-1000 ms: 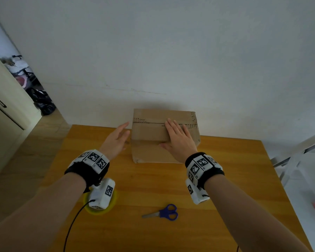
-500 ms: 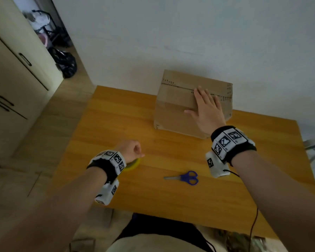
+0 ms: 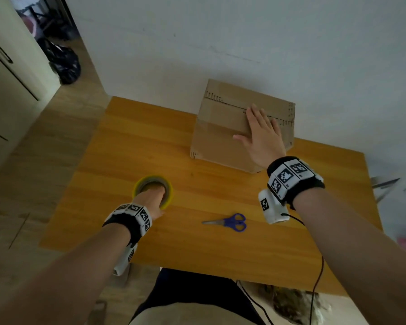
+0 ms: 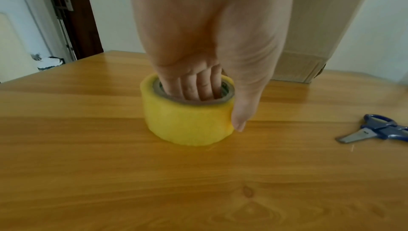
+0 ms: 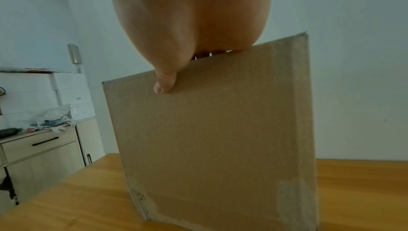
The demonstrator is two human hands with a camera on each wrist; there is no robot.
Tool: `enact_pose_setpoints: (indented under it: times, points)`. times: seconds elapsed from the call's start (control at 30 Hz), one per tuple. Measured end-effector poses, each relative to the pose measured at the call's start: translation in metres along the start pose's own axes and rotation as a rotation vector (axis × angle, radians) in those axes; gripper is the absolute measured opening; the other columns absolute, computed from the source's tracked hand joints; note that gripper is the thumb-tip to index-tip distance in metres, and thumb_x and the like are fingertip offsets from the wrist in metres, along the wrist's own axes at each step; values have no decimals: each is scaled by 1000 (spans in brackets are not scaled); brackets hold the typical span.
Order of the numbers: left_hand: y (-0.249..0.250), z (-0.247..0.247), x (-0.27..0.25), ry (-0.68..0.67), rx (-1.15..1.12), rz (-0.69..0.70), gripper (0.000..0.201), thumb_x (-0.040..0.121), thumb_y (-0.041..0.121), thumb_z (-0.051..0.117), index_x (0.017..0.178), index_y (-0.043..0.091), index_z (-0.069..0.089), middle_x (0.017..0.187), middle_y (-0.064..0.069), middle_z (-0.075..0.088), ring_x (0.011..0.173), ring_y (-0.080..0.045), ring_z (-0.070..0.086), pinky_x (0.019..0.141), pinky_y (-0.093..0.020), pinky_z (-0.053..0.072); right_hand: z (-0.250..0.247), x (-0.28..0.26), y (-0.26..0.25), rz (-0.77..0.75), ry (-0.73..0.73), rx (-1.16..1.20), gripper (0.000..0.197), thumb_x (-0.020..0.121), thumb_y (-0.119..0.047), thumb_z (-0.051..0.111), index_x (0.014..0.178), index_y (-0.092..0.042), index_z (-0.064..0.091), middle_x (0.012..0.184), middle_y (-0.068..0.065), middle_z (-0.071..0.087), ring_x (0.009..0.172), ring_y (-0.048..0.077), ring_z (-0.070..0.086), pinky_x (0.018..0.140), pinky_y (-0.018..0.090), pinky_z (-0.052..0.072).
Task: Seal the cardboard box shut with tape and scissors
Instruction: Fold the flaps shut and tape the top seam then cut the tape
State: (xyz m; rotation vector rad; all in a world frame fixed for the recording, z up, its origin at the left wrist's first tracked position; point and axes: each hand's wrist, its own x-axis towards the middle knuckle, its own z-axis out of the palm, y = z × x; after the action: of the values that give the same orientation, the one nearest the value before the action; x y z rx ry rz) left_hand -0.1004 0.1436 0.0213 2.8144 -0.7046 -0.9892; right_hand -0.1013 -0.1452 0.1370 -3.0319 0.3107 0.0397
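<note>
A brown cardboard box (image 3: 223, 127) stands at the back of the wooden table (image 3: 197, 242) against the wall, its top flaps down. My right hand (image 3: 260, 134) lies flat on the box top with straight fingers; in the right wrist view the box (image 5: 220, 138) fills the frame under my thumb. A yellow tape roll (image 3: 153, 184) lies flat at the table's left. My left hand (image 3: 150, 198) has its fingers (image 4: 198, 84) inside the core of the tape roll (image 4: 187, 121) and its thumb against the outside. Blue-handled scissors (image 3: 230, 222) lie closed near the front middle.
A white wall runs just behind the box. Left of the table is wooden floor, a cream cabinet (image 3: 7, 73) and a dark bag (image 3: 66, 64) by a doorway. Black cables (image 3: 314, 277) hang off the table's front right edge.
My left hand left the box side, came back to the tape roll and now has fingers in its core. The right hand stayed flat on the box. The head view tilted down.
</note>
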Motion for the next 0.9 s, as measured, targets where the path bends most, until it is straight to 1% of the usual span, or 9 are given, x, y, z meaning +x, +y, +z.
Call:
enact_pose_setpoints:
  times: [0.1, 0.23, 0.3, 0.4, 0.5, 0.57, 0.7, 0.8, 0.9]
  points:
    - [-2, -1, 1, 33, -1, 19, 31, 89, 25, 58, 117, 13, 51, 97, -1, 59, 82, -17, 60, 67, -26, 51, -1, 1, 0, -1, 0, 12, 74, 96, -52, 35, 152, -14, 6, 160, 2, 3, 147, 19, 1, 119, 38, 0]
    - [-1, -14, 1, 124, -70, 52, 44, 91, 26, 55, 131, 11, 44, 121, -5, 58, 100, -20, 60, 79, -28, 52, 0, 1, 0, -7, 9, 15, 74, 95, -52, 36, 152, -15, 7, 160, 2, 4, 147, 18, 2, 119, 38, 1]
    - [0, -25, 1, 168, -98, 73, 47, 91, 27, 55, 133, 10, 44, 127, -6, 56, 103, -21, 60, 80, -27, 50, -1, 1, 0, -8, 8, 26, 73, 95, -52, 36, 152, -15, 7, 160, 1, 4, 147, 18, 2, 119, 38, 1]
    - [6, -47, -1, 277, -169, 113, 37, 88, 28, 57, 119, 9, 53, 111, -6, 61, 91, -21, 61, 72, -29, 50, -2, 0, 0, -7, -4, 48, 73, 95, -52, 38, 152, -16, 8, 160, 1, 4, 147, 17, 2, 120, 38, 1]
    - [17, -76, -7, 404, -287, 173, 29, 86, 25, 61, 110, 8, 55, 92, 4, 53, 81, -16, 55, 65, -23, 40, -4, -1, -3, -5, -31, 60, 74, 95, -51, 39, 152, -16, 8, 160, 1, 3, 147, 17, 2, 120, 38, 1]
    - [25, -98, -11, 489, -324, 209, 26, 86, 24, 61, 107, 10, 54, 89, 4, 51, 77, -14, 52, 64, -20, 38, -8, -2, -3, -7, -42, 80, 73, 96, -49, 40, 152, -16, 7, 160, 1, 2, 147, 17, 2, 120, 38, 0]
    - [38, -138, -16, 610, -410, 330, 23, 85, 19, 63, 103, 7, 55, 89, -1, 58, 77, -18, 57, 66, -24, 42, -13, -3, -3, -15, -58, 127, 73, 96, -39, 47, 152, -17, 6, 160, -1, 0, 147, 16, 0, 119, 35, -3]
    - [53, -162, -18, 642, -403, 429, 23, 84, 17, 63, 103, 7, 54, 87, -1, 60, 73, -17, 58, 59, -20, 43, -15, -4, -2, -26, -94, 115, 76, 95, -34, 50, 152, -18, 3, 161, 0, -2, 147, 16, -2, 118, 35, -3]
    - [69, -178, -14, 640, -374, 514, 23, 85, 20, 62, 103, 9, 54, 88, -3, 62, 74, -18, 60, 63, -31, 52, -20, -4, -1, -38, -122, 124, 79, 94, -40, 51, 152, -18, 2, 161, 0, -2, 147, 16, -1, 118, 35, -2]
